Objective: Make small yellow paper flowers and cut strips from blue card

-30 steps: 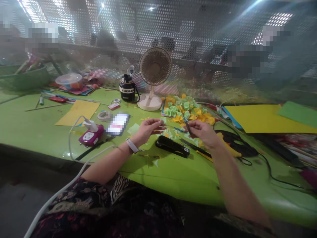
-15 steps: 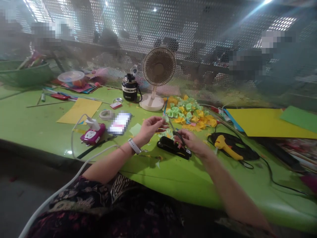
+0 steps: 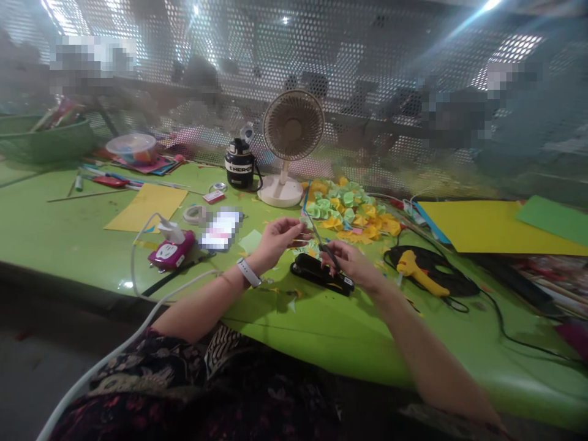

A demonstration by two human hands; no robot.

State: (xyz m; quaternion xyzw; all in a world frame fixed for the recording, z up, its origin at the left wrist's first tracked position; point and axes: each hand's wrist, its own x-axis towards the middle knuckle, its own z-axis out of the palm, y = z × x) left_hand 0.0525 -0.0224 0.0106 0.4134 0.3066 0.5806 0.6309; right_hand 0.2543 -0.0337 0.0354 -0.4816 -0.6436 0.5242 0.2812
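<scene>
My left hand (image 3: 281, 237), with a pale watch band on its wrist, pinches a small piece of light green paper (image 3: 304, 222) between thumb and fingers. In my right hand (image 3: 346, 260) is a pair of scissors (image 3: 329, 251) with dark handles, its blades pointing up and left towards the paper. Just below the hands lies a black stapler (image 3: 316, 272) on the green table. Beyond them is a heap of folded green and yellow paper pieces (image 3: 349, 208).
A fan (image 3: 294, 128) and a dark bottle (image 3: 239, 165) stand at the back. To the left are a phone (image 3: 221, 229), a purple power socket (image 3: 172, 251) and a yellow sheet (image 3: 147, 208). On the right lie a yellow glue gun (image 3: 422, 275) and large yellow card (image 3: 496, 226).
The view has shifted very slightly. Both hands keep nearly the same pose, with the paper and the scissors still held.
</scene>
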